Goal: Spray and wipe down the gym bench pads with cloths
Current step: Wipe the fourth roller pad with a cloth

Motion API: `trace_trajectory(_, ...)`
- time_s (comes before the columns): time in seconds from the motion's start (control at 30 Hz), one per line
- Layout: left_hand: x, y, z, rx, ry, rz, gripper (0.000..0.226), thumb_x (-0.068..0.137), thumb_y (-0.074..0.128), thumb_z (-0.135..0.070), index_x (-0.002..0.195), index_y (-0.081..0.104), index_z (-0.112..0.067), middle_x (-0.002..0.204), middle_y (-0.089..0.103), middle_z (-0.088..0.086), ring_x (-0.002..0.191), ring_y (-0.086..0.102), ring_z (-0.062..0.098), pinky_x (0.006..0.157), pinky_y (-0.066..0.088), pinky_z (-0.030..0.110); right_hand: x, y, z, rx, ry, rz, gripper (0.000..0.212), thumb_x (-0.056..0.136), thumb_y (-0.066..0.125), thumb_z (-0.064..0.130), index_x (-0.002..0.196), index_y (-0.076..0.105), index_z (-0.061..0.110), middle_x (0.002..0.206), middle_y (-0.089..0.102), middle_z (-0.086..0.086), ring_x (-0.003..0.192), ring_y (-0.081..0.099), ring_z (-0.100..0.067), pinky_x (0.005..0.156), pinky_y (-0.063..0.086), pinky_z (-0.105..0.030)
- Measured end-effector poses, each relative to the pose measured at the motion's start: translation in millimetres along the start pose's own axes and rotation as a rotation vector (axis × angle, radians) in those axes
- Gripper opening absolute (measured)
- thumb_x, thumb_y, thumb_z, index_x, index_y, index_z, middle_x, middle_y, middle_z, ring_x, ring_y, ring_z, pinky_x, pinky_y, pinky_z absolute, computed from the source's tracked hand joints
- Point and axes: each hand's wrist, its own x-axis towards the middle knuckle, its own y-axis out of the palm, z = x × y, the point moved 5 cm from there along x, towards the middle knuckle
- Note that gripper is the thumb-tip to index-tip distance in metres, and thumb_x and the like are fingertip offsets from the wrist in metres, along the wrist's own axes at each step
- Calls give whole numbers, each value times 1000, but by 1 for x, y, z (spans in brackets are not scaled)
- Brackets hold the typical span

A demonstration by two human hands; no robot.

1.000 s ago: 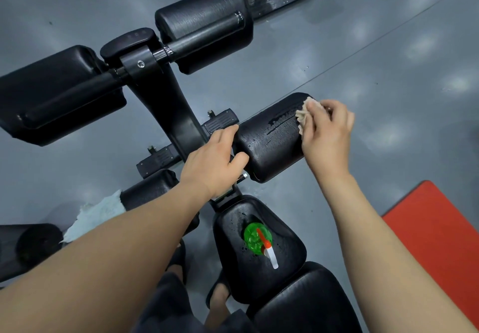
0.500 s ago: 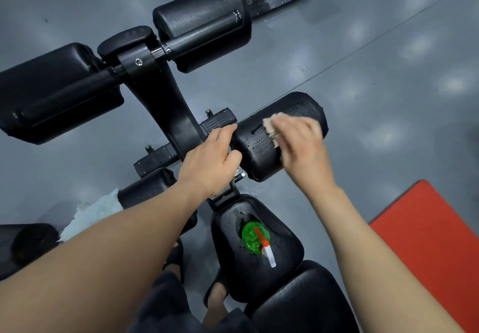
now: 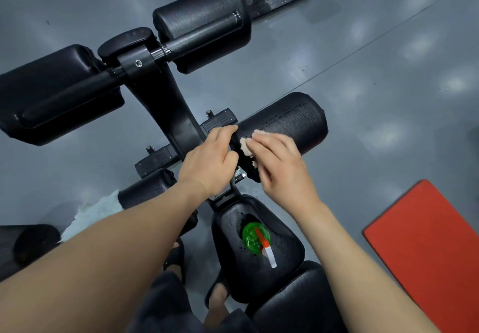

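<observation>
Black gym bench point(image 3: 166, 115): occupying the centre.
Red mat point(image 3: 435, 244): lying on the floor at 4 o'clock.
Roller pad point(image 3: 293, 125): projecting toward 2 o'clock.
Seat pad point(image 3: 285, 262): sitting at 6 o'clock, carrying a green spray bottle point(image 3: 255, 238).
Left hand point(image 3: 210, 161): fingers curling round the roller's inner end.
Right hand point(image 3: 280, 166): fingers clasping a beige cloth point(image 3: 246, 146), pressing it on the roller.
White towel point(image 3: 96, 213): draping at 8 o'clock.

The person's forearms are bare from the frame's edge down to the left hand point(image 3: 210, 163) and right hand point(image 3: 282, 174). Lower down, a dark grey garment point(image 3: 166, 306) (shorts or trousers, hard to tell) covers the legs. Black open-toed slide sandals point(image 3: 175, 255) are on both feet, with the toes showing.
</observation>
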Motion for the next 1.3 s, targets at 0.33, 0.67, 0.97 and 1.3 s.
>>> trace_trajectory(0.33,1,0,0,-6,2,-31,51,98,38,-26,149,34,-34,146,40,-13,113,58,22,90,43,38,18,-25,-79,-120,366,-188,36,93,50,1,122,69,8,129,65,-6,117,53,-33,110,33,-21)
trace_trajectory(0.67,4,0,0,32,-52,-14,54,99,36,-27,153,32,-30,152,40,-8,121,55,22,94,41,38,7,-3,-9,-26,95,-96,40,88,52,-6,122,70,5,128,66,-7,118,55,-32,103,45,-43)
trace_trajectory(0.97,2,-1,0,3,-41,-20,51,99,36,-25,149,35,-33,151,39,-11,117,56,21,89,41,35,28,-24,-74,-174,219,-96,34,94,51,7,122,71,15,128,66,-3,113,57,-34,96,47,-50)
trace_trajectory(1.3,1,-3,-3,19,-49,-27,50,96,37,-25,146,35,-33,141,53,-7,109,59,23,86,43,38,3,-1,-20,-98,134,-78,45,88,48,-3,125,70,12,129,62,-6,115,54,-34,95,46,-48)
